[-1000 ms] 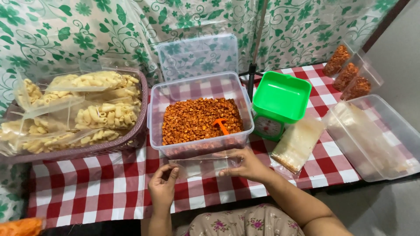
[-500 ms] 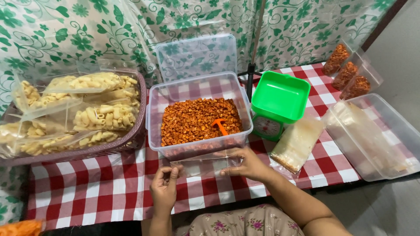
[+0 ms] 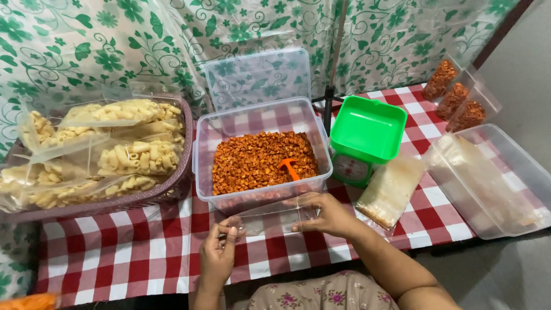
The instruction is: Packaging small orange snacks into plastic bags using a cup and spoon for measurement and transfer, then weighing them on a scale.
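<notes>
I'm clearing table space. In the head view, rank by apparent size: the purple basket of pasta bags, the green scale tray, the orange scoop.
1. Purple basket, clearly largest, though its left end is cut off by the frame.
2. Green scale tray.
3. Orange scoop, smallest; partly buried in the snack, so only its visible part counts.
</notes>
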